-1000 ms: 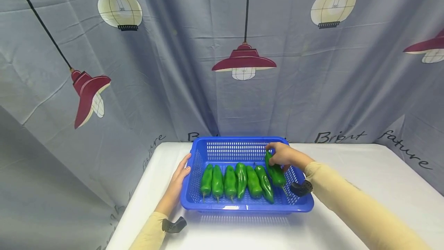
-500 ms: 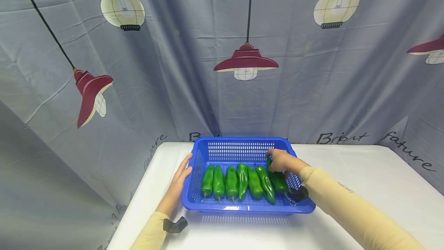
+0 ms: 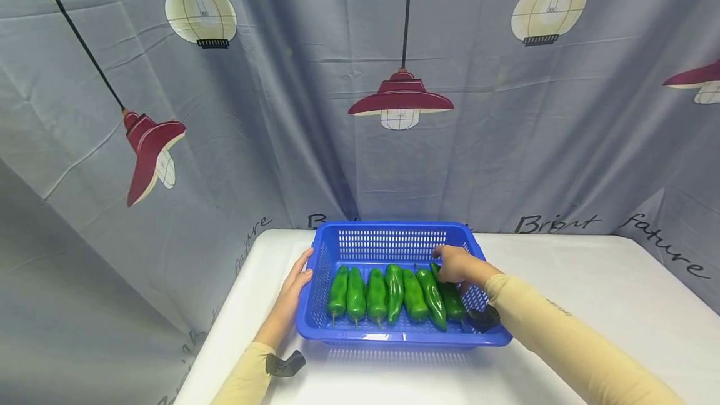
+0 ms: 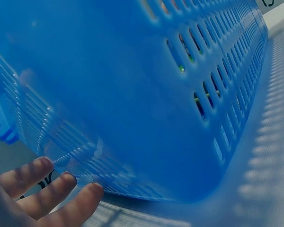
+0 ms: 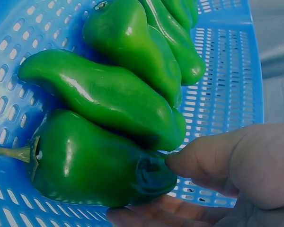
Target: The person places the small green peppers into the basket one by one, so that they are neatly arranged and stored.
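A blue plastic basket (image 3: 402,337) with slotted walls holds several green peppers (image 3: 375,295) lying side by side in a row. At the row's right end lies one more green pepper (image 3: 452,302), its stem toward the front. My right hand (image 3: 462,265) holds this pepper near its narrow far end; in the right wrist view the thumb (image 5: 199,158) touches the tip and the fingers lie along its other side. My left hand (image 3: 288,297) rests against the basket's left side, fingers extended. The left wrist view shows those fingers (image 4: 73,205) by the basket's outer wall.
The basket stands on a white table (image 3: 562,286), whose surface extends to its right and front. Behind the table hangs a grey curtain (image 3: 292,111) printed with lamps and lettering. Dark bands (image 3: 285,364) sit on both wrists.
My right hand has lowered the rightmost pepper onto the basket floor beside the row. The left hand stays at the basket's left side. The head view has shifted slightly.
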Available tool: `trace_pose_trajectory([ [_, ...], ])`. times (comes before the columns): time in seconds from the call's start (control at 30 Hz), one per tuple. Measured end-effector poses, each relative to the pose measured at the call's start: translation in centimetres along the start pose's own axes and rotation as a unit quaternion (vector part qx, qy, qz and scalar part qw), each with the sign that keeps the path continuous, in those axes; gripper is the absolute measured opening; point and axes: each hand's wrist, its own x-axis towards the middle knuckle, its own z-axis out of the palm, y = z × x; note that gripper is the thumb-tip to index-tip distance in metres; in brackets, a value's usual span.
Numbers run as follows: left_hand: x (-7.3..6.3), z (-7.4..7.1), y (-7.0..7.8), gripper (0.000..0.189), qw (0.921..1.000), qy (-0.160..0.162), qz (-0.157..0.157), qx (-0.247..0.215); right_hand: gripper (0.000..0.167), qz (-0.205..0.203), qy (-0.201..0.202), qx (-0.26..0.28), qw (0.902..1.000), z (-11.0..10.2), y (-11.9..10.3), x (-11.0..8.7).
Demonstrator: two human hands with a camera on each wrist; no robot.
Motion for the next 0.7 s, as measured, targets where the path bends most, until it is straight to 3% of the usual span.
trace_pose_trajectory([
  [0.33, 0.1, -0.1, -0.1, 0.058, 1.0000, 0.001, 0.003, -0.001, 0.071, 0.000, -0.007, -0.020, 0.9998, -0.4, -0.2, -0.2],
  [0.53, 0.1, 0.0, -0.1, 0.058, 1.0000, 0.003, 0.001, 0.005, 0.070, -0.033, 0.013, -0.028, 0.9990, -1.7, -0.4, -1.6],
  [0.7, 0.0, 0.0, 0.0, 0.058, 1.0000, 0.003, -0.002, 0.003, 0.065, -0.070, 0.011, 0.016, 0.9974, -3.4, -0.1, -3.6],
])
